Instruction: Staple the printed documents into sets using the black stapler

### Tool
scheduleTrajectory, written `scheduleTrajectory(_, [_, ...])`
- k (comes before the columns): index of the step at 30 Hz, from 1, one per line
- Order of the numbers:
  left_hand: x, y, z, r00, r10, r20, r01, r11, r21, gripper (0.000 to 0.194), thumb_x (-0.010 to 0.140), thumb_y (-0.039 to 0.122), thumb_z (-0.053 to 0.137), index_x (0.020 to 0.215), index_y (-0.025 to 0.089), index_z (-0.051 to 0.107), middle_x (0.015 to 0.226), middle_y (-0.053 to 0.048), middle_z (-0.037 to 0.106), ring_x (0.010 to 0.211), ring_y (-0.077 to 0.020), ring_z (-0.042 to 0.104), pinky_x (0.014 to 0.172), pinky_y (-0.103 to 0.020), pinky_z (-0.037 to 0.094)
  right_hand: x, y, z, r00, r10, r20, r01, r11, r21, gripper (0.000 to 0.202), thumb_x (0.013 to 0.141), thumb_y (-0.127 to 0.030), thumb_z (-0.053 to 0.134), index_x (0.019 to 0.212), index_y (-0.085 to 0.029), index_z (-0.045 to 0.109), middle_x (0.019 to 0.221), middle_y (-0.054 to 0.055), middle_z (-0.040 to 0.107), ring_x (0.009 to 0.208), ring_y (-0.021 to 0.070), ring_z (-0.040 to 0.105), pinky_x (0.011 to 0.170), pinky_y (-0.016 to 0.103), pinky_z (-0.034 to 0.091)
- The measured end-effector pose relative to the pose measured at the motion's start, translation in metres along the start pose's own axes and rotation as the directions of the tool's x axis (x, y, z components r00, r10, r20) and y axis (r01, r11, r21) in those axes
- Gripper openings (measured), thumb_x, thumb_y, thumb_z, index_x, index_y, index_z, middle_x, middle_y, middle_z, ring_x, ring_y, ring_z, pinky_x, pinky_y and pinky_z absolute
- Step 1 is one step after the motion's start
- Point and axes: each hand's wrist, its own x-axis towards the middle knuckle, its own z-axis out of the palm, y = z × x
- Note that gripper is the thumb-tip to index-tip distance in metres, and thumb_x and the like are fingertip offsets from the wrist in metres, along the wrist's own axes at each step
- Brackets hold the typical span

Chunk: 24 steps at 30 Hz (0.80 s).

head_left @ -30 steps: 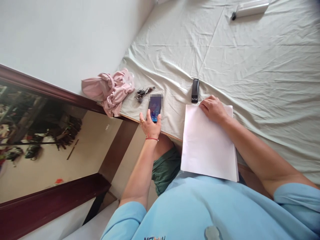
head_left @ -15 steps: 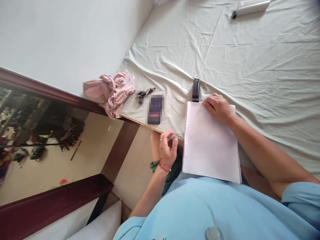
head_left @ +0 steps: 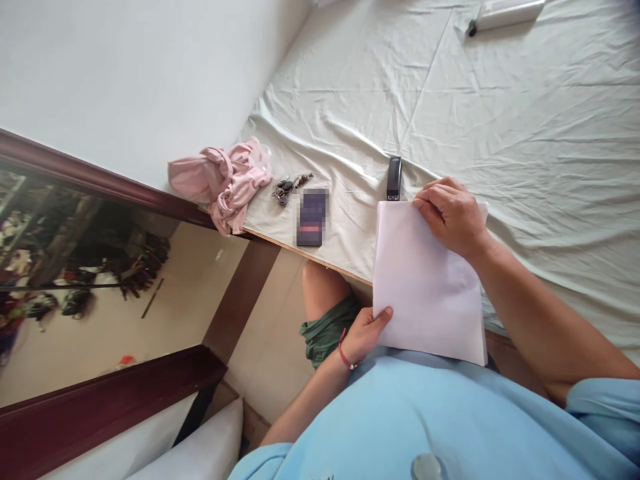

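Observation:
A stack of white paper point(head_left: 425, 287) lies partly on the cloth-covered surface and reaches over its front edge toward my blue shirt. My left hand point(head_left: 371, 330) grips the stack's lower left edge, thumb on top and fingers hidden beneath. At the top edge, my right hand point(head_left: 453, 217) pinches the paper between thumb and curled fingers. A black stapler point(head_left: 395, 179) stands just beyond the top left of the stack, its near end against or slightly under the paper's edge.
Left of the stack lie a blurred-out phone point(head_left: 313, 219), a bunch of keys point(head_left: 284, 191) and a crumpled pink cloth point(head_left: 225, 180). A silvery cylinder point(head_left: 507, 15) rests on the wrinkled pale sheet point(head_left: 525, 120) at the far right. A dark-framed mirror point(head_left: 100, 267) stands at left.
My left hand has moved right and down and taken hold of the paper's left edge. My right hand has shifted slightly right along the top, the paper's top right corner now lifting a little.

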Motion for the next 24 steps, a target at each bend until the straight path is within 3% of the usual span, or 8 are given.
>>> scheduleTrajectory(5, [-0.004, -0.005, -0.001, 0.999, -0.008, -0.054, 0.003, 0.997, -0.083, 0.077, 0.071, 0.076, 0.085, 0.102, 0.006, 0.083, 0.093, -0.016, 0.083, 0.080, -0.0250, 0.076, 0.080, -0.036, 0.059, -0.017, 0.000, -0.012, 0.989, 0.095, -0.111, -0.100, 0.994, -0.037, 0.021, 0.105, -0.040, 0.055, 0.110, -0.026, 0.068, 0.122, 0.011, 0.069, 0.122, 0.0310, 0.064, 0.109, 0.056, 0.052])
scheduleTrajectory(7, [-0.005, -0.004, -0.001, 0.998, -0.011, -0.069, 0.000, 0.987, -0.160, 0.076, 0.070, 0.072, 0.088, 0.106, 0.006, 0.082, 0.097, -0.017, 0.083, 0.084, -0.0274, 0.078, 0.083, -0.039, 0.062, -0.030, 0.004, -0.019, 0.965, 0.191, -0.183, -0.195, 0.981, -0.003, 0.025, 0.104, -0.043, 0.056, 0.117, -0.026, 0.068, 0.125, 0.013, 0.066, 0.123, 0.0314, 0.064, 0.105, 0.054, 0.056])
scheduleTrajectory(9, [-0.004, -0.005, 0.001, 0.997, -0.007, -0.074, -0.010, 0.976, -0.217, 0.074, 0.069, 0.069, 0.091, 0.107, 0.007, 0.082, 0.098, -0.018, 0.084, 0.090, -0.0308, 0.080, 0.088, -0.043, 0.064, -0.045, 0.009, -0.024, 0.922, 0.327, -0.205, -0.319, 0.945, 0.072, 0.032, 0.103, -0.049, 0.056, 0.121, -0.025, 0.067, 0.122, 0.014, 0.066, 0.111, 0.0285, 0.069, 0.091, 0.047, 0.063])
scheduleTrajectory(12, [-0.003, -0.008, 0.005, 0.998, -0.014, -0.062, -0.004, 0.960, -0.281, 0.070, 0.067, 0.065, 0.094, 0.105, 0.008, 0.082, 0.097, -0.017, 0.084, 0.099, -0.0347, 0.081, 0.097, -0.048, 0.064, -0.068, 0.017, -0.028, 0.839, 0.535, -0.097, -0.519, 0.842, 0.147, 0.044, 0.103, -0.059, 0.054, 0.126, -0.025, 0.067, 0.113, 0.009, 0.073, 0.088, 0.0231, 0.072, 0.076, 0.041, 0.061])
scheduleTrajectory(15, [-0.001, -0.011, 0.009, 0.998, -0.025, -0.050, 0.009, 0.951, -0.308, 0.068, 0.067, 0.063, 0.095, 0.106, 0.008, 0.082, 0.096, -0.017, 0.084, 0.102, -0.0360, 0.081, 0.101, -0.050, 0.063, -0.083, 0.023, -0.028, 0.786, 0.618, 0.011, -0.602, 0.761, 0.243, 0.054, 0.101, -0.069, 0.053, 0.127, -0.025, 0.070, 0.088, 0.004, 0.073, 0.073, 0.0204, 0.067, 0.068, 0.037, 0.055])
scheduleTrajectory(19, [0.001, -0.012, 0.011, 0.998, -0.017, -0.057, -0.001, 0.950, -0.313, 0.068, 0.067, 0.062, 0.095, 0.106, 0.008, 0.081, 0.099, -0.018, 0.084, 0.106, -0.0374, 0.080, 0.103, -0.052, 0.062, -0.090, 0.028, -0.026, 0.755, 0.598, 0.271, -0.621, 0.518, 0.588, 0.050, 0.096, -0.070, 0.063, 0.114, -0.026, 0.076, 0.088, 0.004, 0.074, 0.074, 0.0196, 0.068, 0.063, 0.032, 0.053])
scheduleTrajectory(21, [0.002, -0.013, 0.012, 0.998, -0.017, -0.063, -0.003, 0.950, -0.312, 0.070, 0.066, 0.063, 0.095, 0.106, 0.008, 0.081, 0.099, -0.019, 0.084, 0.107, -0.0384, 0.079, 0.103, -0.053, 0.062, -0.088, 0.027, -0.026, 0.722, 0.552, 0.418, -0.669, 0.402, 0.626, 0.045, 0.089, -0.065, 0.075, 0.110, -0.025, 0.077, 0.091, 0.004, 0.076, 0.072, 0.0200, 0.069, 0.061, 0.031, 0.055])
scheduleTrajectory(24, [0.004, -0.016, 0.011, 0.997, -0.023, -0.068, 0.002, 0.954, -0.299, 0.072, 0.065, 0.065, 0.094, 0.107, 0.008, 0.080, 0.098, -0.019, 0.083, 0.106, -0.0382, 0.079, 0.102, -0.053, 0.061, -0.086, 0.025, -0.026, 0.681, 0.537, 0.498, -0.718, 0.357, 0.597, 0.043, 0.080, -0.057, 0.086, 0.104, -0.022, 0.077, 0.090, 0.005, 0.077, 0.069, 0.0207, 0.069, 0.059, 0.032, 0.057])
